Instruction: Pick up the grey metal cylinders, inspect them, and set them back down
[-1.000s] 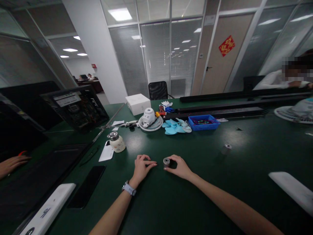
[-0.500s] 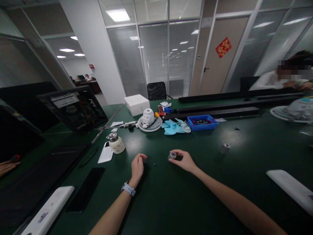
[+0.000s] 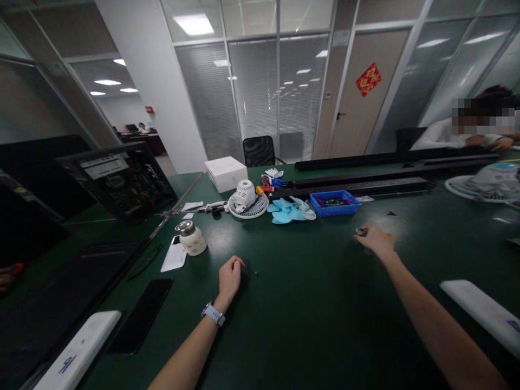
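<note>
My left hand [image 3: 228,278] rests on the green table [image 3: 309,314] with its fingers curled in; whether it holds anything is hidden. A watch is on that wrist. A tiny dark part [image 3: 255,273] lies on the table just right of it. My right arm reaches out to the right. My right hand [image 3: 377,241] is closed on a small grey metal cylinder [image 3: 361,232], which shows at the fingertips, low over the table.
Behind stand a small white bottle [image 3: 192,239], a white fan grille with motor [image 3: 248,201], light blue fan blades [image 3: 291,210], a blue tray [image 3: 335,203], a white box [image 3: 225,173] and long black rails [image 3: 365,187]. An open computer case [image 3: 122,181] is at left. Another person [image 3: 467,135] sits far right.
My right hand has carried the grey cylinder from the middle of the table out to the right. The second cylinder that lay there no longer shows. My left hand has stayed curled.
</note>
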Motion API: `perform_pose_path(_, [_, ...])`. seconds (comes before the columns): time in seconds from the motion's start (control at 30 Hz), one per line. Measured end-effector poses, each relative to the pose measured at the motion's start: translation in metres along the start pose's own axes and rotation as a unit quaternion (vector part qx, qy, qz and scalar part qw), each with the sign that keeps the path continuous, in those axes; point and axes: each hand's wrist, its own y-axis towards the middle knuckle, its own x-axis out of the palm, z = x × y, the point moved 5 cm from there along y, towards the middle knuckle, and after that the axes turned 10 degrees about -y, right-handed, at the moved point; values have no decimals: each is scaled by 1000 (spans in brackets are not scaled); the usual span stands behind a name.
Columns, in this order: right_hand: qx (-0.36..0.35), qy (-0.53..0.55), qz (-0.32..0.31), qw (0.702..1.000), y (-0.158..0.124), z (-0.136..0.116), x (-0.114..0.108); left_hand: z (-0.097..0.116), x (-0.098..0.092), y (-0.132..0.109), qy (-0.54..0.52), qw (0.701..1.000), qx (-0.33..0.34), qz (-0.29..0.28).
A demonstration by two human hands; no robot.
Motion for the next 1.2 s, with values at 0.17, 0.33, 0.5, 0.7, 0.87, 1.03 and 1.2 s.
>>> perform_pose_path(0.17, [15, -2, 75, 997, -21, -13, -18, -2, 0, 0, 1, 1000, -6, -4])
perform_pose_path(0.33, [-296, 124, 181, 930, -125, -125, -43, -1, 0, -1, 7, 1000, -8, -3])
perform_pose_path(0.5, [-462, 231, -22, 856, -210, -232, -11, 1, -1, -1, 6, 1000, 2, 5])
perform_pose_path(0.7, [-477, 209, -8, 854, -219, -275, 4, 3, -2, -1, 3, 1000, 13, 2])
perform_pose_path(0.87, [-454, 224, 98, 856, -178, -219, -29, 0, 0, 0, 14, 1000, 6, -6])
perform_pose_path(1.03, [-232, 191, 241, 923, -81, -75, -65, 0, 2, 1, 11, 1000, 1, -16])
perform_pose_path(1.2, [-71, 116, 171, 976, -29, 13, -51, -2, 2, 1, 10, 1000, -11, -21])
